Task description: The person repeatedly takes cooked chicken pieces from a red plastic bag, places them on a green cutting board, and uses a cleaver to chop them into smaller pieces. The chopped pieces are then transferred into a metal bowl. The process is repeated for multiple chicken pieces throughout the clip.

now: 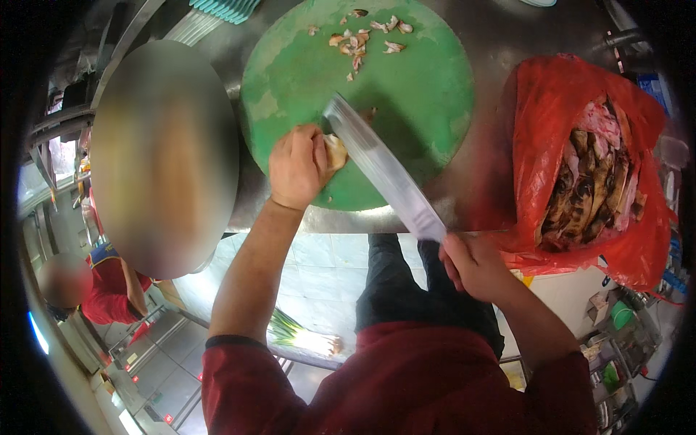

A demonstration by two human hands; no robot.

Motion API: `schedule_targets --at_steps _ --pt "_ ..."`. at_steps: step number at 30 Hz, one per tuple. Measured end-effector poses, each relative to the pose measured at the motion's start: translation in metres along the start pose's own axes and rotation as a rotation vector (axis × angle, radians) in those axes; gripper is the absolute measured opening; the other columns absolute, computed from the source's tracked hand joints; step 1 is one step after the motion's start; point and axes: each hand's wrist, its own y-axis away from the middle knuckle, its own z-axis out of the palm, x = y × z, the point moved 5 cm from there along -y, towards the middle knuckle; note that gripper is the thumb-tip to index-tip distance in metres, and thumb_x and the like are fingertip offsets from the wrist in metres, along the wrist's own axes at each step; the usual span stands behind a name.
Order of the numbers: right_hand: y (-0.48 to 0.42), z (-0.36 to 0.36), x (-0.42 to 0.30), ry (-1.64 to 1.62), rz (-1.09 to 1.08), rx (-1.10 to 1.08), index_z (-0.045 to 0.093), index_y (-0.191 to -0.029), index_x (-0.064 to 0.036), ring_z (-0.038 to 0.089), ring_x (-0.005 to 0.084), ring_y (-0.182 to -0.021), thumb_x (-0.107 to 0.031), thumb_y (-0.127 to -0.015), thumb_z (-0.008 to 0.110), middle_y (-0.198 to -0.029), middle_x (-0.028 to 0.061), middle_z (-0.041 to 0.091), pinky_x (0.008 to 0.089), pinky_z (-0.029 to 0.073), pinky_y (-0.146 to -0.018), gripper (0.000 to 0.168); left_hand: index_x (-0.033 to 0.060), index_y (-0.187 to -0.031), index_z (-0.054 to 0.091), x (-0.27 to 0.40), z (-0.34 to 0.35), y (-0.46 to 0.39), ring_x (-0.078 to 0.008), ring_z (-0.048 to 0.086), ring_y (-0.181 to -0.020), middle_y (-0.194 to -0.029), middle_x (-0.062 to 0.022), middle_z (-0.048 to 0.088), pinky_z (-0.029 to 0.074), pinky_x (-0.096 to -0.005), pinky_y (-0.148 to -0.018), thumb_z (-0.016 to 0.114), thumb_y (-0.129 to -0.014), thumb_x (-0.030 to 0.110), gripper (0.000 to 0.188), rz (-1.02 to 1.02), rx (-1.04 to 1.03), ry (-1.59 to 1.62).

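My left hand (298, 164) grips a pale, yellowish piece of meat (335, 151) near the lower left of a round green cutting board (293, 81). In my right hand (472, 266) is a cleaver (383, 168), its handle mostly hidden by my fingers. The broad blade, slightly blurred by motion, slants up and left over the board, its far end close to the meat. A dark shadow lies beside it. Toward the board's far edge are several small chopped pieces of meat and bone (353, 43).
At right, an open red plastic bag (538, 109) holds browned meat pieces (584, 185). A large blurred oval covers the left side. Teal plastic baskets (225, 10) stand at the far left of the metal counter (492, 32). Spring onions (304, 334) lie lower down. Another person (111, 288) is at far left.
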Motion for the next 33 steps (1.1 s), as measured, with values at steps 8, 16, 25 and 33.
schedule_targets --at_steps 8,16,25,33 --pt "0.036 -0.011 -0.003 -0.073 0.006 -0.017 0.054 -0.087 -0.003 0.049 0.0122 -0.054 -0.035 -0.105 0.037 -0.065 0.0031 0.052 0.0286 0.042 -0.053 0.040 0.0027 -0.101 0.052 0.002 0.001 0.005 -0.0368 0.058 -0.071 -0.083 -0.0156 0.061 0.047 -0.0441 -0.064 0.064 -0.084 -0.001 0.021 0.062 -0.003 0.064" --pt "0.021 -0.004 -0.016 -0.015 0.039 -0.091 0.057 -0.085 -0.002 0.056 0.0219 -0.065 -0.038 -0.103 0.042 -0.070 0.0088 0.057 0.0378 0.045 -0.063 0.043 0.0015 -0.102 0.051 0.004 0.001 0.008 -0.0357 0.057 -0.068 -0.082 -0.0157 0.059 0.046 -0.0436 -0.062 0.065 -0.083 -0.004 0.024 0.147 0.033 0.085" --pt "-0.030 0.021 -0.069 0.193 -0.484 0.147 0.058 -0.082 0.003 0.059 0.0376 -0.066 -0.035 -0.104 0.043 -0.070 0.0214 0.059 0.0441 0.045 -0.064 0.046 0.0007 -0.103 0.053 0.006 0.002 0.009 -0.0364 0.058 -0.071 -0.083 -0.0167 0.060 0.048 -0.0441 -0.064 0.064 -0.084 -0.005 0.023 0.175 0.049 0.080" --pt "0.012 0.018 -0.044 0.190 -0.231 0.080 0.061 -0.089 0.002 0.062 0.0449 -0.076 -0.034 -0.102 0.045 -0.080 0.0259 0.063 0.0499 0.048 -0.068 0.042 0.0003 -0.101 0.053 0.004 0.003 0.009 -0.0378 0.058 -0.074 -0.087 -0.0180 0.059 0.048 -0.0456 -0.067 0.062 -0.086 -0.001 0.017 0.108 -0.032 0.038"
